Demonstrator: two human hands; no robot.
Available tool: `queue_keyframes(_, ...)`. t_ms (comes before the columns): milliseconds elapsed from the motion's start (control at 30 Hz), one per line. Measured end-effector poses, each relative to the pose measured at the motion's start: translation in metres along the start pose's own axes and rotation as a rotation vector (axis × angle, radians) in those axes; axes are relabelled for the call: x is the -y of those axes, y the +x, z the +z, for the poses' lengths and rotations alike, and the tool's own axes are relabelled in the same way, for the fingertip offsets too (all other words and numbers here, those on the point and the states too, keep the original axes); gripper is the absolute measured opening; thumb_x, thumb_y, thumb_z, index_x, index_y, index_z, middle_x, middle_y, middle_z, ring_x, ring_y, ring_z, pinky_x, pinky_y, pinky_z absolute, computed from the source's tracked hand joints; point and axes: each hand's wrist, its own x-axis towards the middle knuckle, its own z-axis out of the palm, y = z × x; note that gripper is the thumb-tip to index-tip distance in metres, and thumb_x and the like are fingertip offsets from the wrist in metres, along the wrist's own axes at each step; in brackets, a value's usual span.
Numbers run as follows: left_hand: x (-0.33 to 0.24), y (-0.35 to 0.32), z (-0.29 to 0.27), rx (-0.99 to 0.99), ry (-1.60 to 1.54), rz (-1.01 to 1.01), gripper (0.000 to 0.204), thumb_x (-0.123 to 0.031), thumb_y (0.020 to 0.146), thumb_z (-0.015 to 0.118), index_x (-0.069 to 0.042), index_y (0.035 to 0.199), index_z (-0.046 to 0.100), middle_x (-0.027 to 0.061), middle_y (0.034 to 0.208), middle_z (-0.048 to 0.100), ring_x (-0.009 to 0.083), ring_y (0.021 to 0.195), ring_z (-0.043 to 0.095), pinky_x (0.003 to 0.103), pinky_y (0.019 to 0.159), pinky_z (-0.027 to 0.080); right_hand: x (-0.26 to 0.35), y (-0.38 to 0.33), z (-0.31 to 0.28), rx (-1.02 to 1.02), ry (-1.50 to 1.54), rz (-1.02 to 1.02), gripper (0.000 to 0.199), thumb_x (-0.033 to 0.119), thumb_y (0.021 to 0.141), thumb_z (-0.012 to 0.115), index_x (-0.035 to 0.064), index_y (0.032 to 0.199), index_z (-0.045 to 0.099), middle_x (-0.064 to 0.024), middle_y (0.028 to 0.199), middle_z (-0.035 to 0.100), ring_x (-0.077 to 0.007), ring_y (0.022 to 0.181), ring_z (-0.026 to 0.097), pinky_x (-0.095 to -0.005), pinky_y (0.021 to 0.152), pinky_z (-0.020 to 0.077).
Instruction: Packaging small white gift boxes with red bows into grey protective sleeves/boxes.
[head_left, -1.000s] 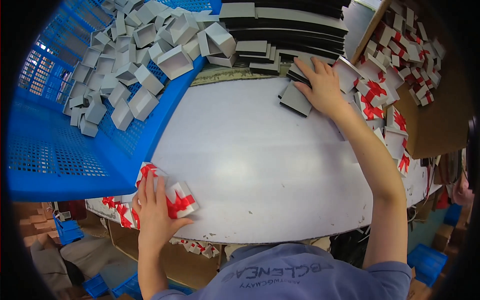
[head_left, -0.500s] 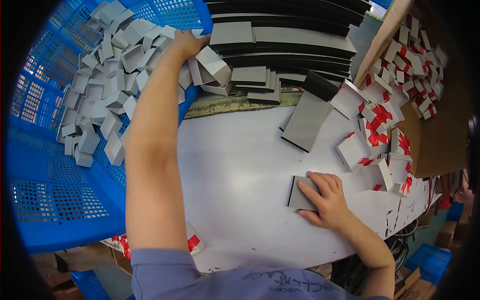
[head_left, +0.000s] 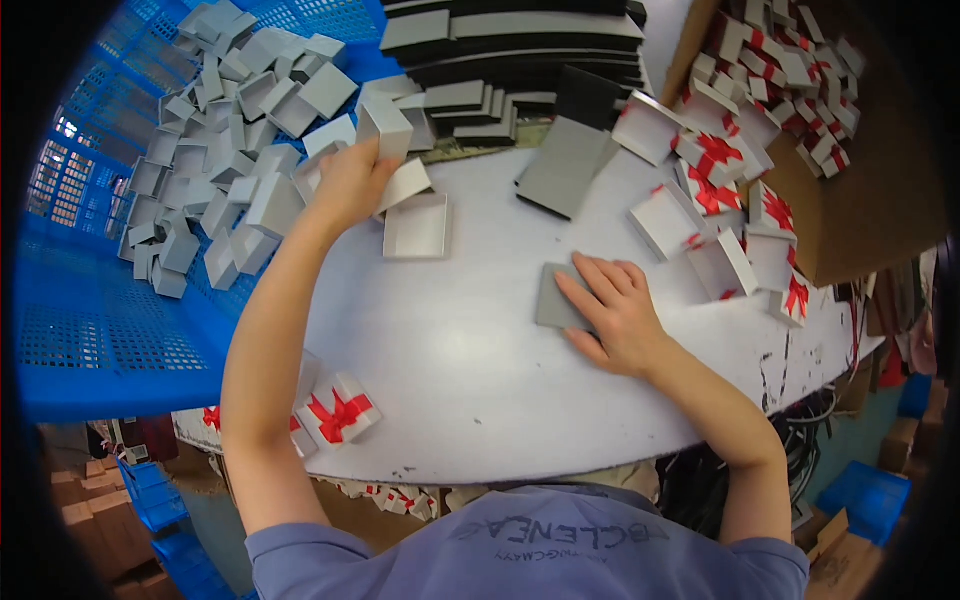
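My left hand is closed around small white open boxes at the rim of the blue basket. One white box stands up by its fingers, and another lies partly under them. Just right of that hand, an open white box rests on the table, hollow side up. My right hand holds a small grey pad with a dark edge against the tabletop, its thumb and fingers spanning the pad. The hand covers the pad's right side.
The blue basket at left holds many white boxes. Grey-and-black foam strips are stacked at the back, with a loose grey piece before them. Red-ribboned boxes lie at right beside a cardboard carton, others at near left.
My left hand has come back from the far side of the basket toward the table, bringing white boxes. The view has shifted; my right hand stays on the grey pad.
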Motion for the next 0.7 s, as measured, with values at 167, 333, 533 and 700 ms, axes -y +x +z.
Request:
queue_keyframes(167, -0.059, -0.088, -0.012, -0.3, 0.174, 0.395, 0.012, -0.014, 0.077, 0.06, -0.012, 0.089, 0.063, 0.0118, 0.12, 0.05, 0.0306, 0.115, 0.042, 0.044, 0.089, 0.031, -0.005, -0.003, 0.003, -0.101, -0.019, -0.017, 0.056, 0.019, 0.064, 0.071, 0.0029, 0.115, 0.054, -0.0207, 0.121, 0.05, -0.0329, 0.107, 0.05, -0.0402, 0.091, 0.0388)
queue_keyframes(333, -0.114, -0.195, 0.05, -0.025, 0.049, 0.726, 0.013, -0.011, 0.067, 0.069, -0.007, 0.075, 0.059, 0.0166, 0.129, 0.041, 0.0392, 0.12, 0.034, 0.049, 0.097, 0.027, -0.008, -0.025, -0.024, -0.354, 0.441, 0.322, 0.051, 0.02, 0.066, 0.072, 0.0041, 0.112, 0.057, -0.0188, 0.122, 0.052, -0.0317, 0.105, 0.053, -0.0397, 0.09, 0.0417)
queue_keyframes(533, -0.119, -0.198, 0.088, -0.023, -0.307, 0.578, 0.053, -0.021, 0.058, 0.079, -0.005, 0.1, 0.05, 0.016, 0.122, 0.046, 0.0341, 0.114, 0.044, 0.046, 0.09, 0.034, 0.035, -0.043, -0.045, -0.058, 0.315, -0.08, 0.052, 0.018, 0.065, 0.072, 0.0046, 0.113, 0.058, -0.0193, 0.126, 0.048, -0.0347, 0.109, 0.05, -0.0419, 0.091, 0.0411)
queue_keyframes(700, -0.104, -0.167, 0.094, -0.161, -0.399, 0.68, 0.098, -0.026, 0.046, 0.087, -0.007, 0.124, 0.032, 0.0122, 0.117, 0.05, 0.0286, 0.102, 0.052, 0.042, 0.086, 0.035, 0.028, -0.034, -0.025, 0.032, 0.435, -0.099, 0.052, 0.018, 0.068, 0.071, 0.0047, 0.116, 0.057, -0.0222, 0.132, 0.041, -0.0386, 0.118, 0.043, -0.0456, 0.098, 0.0361)
